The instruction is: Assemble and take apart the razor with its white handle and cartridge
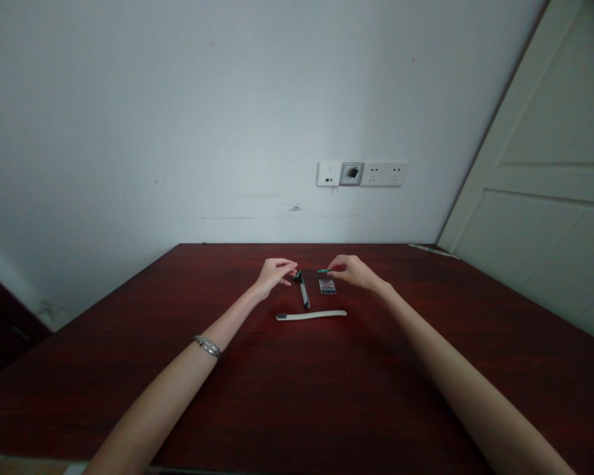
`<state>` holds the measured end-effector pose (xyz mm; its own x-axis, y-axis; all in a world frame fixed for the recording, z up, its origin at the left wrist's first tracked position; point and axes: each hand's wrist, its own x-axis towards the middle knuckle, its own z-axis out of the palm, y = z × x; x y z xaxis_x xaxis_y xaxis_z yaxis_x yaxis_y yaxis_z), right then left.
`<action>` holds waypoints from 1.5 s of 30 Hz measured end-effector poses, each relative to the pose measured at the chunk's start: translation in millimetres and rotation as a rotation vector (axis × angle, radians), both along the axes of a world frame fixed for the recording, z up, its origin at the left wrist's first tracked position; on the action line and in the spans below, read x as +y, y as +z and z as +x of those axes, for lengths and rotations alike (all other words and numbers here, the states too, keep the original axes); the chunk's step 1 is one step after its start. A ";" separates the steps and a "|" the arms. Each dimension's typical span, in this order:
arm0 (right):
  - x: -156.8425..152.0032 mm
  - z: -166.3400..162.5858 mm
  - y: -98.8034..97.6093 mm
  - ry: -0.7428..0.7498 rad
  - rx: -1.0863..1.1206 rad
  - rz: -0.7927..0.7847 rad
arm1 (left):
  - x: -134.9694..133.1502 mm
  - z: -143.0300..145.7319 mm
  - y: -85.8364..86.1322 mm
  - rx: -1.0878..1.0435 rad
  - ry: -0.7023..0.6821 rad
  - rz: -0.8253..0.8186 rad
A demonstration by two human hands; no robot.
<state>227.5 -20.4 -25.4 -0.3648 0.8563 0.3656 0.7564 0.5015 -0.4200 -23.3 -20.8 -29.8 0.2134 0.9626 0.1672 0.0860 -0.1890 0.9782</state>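
My left hand [276, 273] hovers at the head of a razor [304, 294], its fingers partly spread; whether a fingertip touches the razor head is hard to see. The razor has a dark head and a grey-and-black handle that points toward me. Between the thumb and fingers of my right hand [350, 269] is a small, thin green-and-dark piece [323, 271], which looks like a razor cartridge. Just below it on the table lies a clear plastic case [327, 287]. Nearer to me a long, slightly curved white handle with a grey end [311, 315] lies crosswise.
The dark red wooden table [297, 396] runs back to a white wall. Wall sockets [383, 174] are set above its far edge. A pale panelled door [549, 198] stands at the right, and a thin flat strip [433, 251] lies at the table's far right edge.
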 end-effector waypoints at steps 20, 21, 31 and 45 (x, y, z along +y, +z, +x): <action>10.9 9.3 -23.2 -0.034 -0.204 -0.142 | 1.4 -1.6 -2.1 0.064 -0.034 -0.005; 11.1 9.0 -24.1 -0.037 -0.201 -0.146 | 1.6 -1.6 -2.4 0.066 -0.035 -0.003; 14.1 10.8 -29.0 -0.019 -0.178 -0.158 | 3.5 -1.6 -5.2 0.066 -0.042 -0.004; 11.6 11.3 -25.2 0.047 -0.072 -0.127 | 3.6 -2.6 -6.0 0.073 -0.042 -0.012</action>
